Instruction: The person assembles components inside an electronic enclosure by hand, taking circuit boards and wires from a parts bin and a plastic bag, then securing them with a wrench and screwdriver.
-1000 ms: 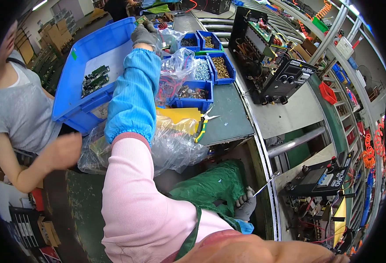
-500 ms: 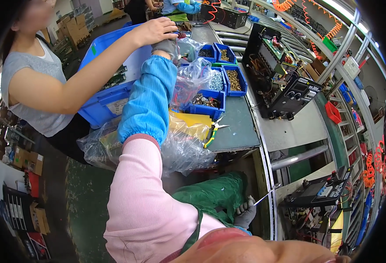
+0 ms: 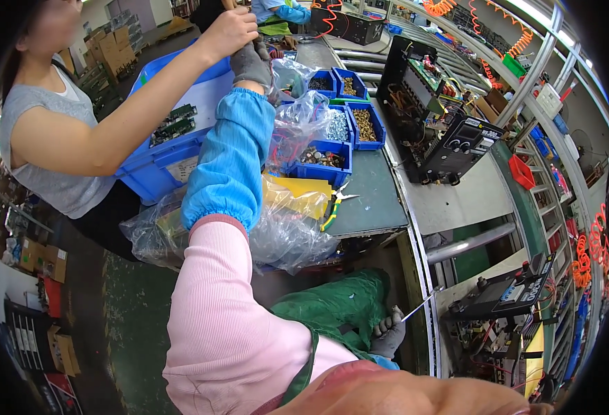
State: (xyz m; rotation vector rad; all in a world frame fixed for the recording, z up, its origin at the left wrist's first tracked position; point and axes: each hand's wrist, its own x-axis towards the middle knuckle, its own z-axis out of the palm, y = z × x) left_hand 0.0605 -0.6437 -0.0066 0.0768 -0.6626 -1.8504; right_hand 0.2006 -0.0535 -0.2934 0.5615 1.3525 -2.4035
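My left arm, in a blue sleeve cover, stretches far out over the bench. My left hand [image 3: 251, 67], in a grey glove, meets a co-worker's bare hand [image 3: 231, 33] above the far side of a large blue bin [image 3: 156, 176]. Its fingertips are partly hidden, so its grip and anything in it cannot be made out. Low by my green-covered lap, my right hand [image 3: 388, 337] in a grey glove is closed round a thin metal-shafted tool [image 3: 419, 307] that points up and right; its handle is hidden. Green circuit boards [image 3: 174, 124] lie in the bin.
Small blue bins of brass-coloured screws [image 3: 365, 125], silver screws [image 3: 338, 126] and mixed parts [image 3: 322, 158] stand on the bench. Nearer are clear plastic bags [image 3: 287, 238] and yellow-green pliers [image 3: 333, 211]. Opened black equipment units [image 3: 457, 149] sit on the roller line at right.
My left hand and the co-worker's hand have shifted farther away and slightly left, together. More of the circuit boards in the blue bin shows. My right hand has stayed put with its tool.
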